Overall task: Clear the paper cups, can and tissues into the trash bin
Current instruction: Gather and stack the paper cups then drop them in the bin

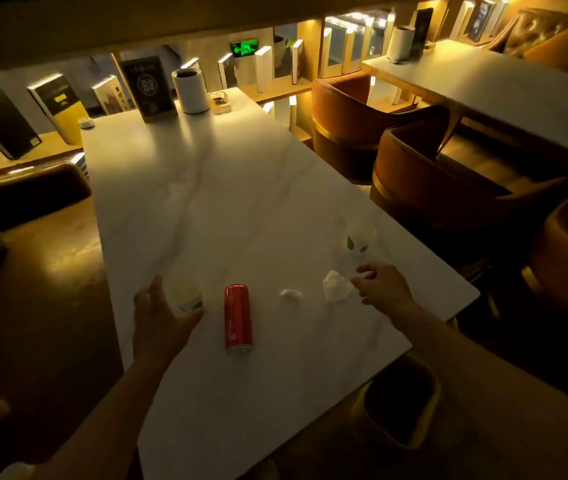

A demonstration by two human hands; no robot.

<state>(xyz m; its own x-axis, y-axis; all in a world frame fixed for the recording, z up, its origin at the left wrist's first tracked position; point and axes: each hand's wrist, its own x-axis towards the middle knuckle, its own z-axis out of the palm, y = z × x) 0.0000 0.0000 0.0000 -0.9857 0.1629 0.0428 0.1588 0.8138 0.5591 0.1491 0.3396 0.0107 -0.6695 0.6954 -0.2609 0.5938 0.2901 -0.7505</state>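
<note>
Dim room, pale marble-look bench (241, 209) running up the middle of the frame. Nothing cleared yet, by the look of it.

Left hand (158, 320), lower left of centre: fingers spread and curled round a paper cup (185, 296), thumb side close to its wall. Contact looks likely, but I cannot tell if the grip has closed.

Right hand (379, 285), right of centre: fingers loosely open, tips just beside a crumpled tissue (336, 287). Not yet pinched, as far as I can see.

Red can (237, 318) lies on its side between the hands, apart from both. Smaller tissue (291, 294) sits between can and larger tissue. Second paper cup (358, 242) stands beyond the right hand, blurred.

Trash bin (400, 407) on the floor, lower right, mouth partly under the bench edge.

Judgement: take the cup low and gently, since thin paper buckles; keep it upright in case of dregs. Gather the tissue whole in the fingertips so nothing tears off. The right hand is nearer the bin; drop there first.
</note>
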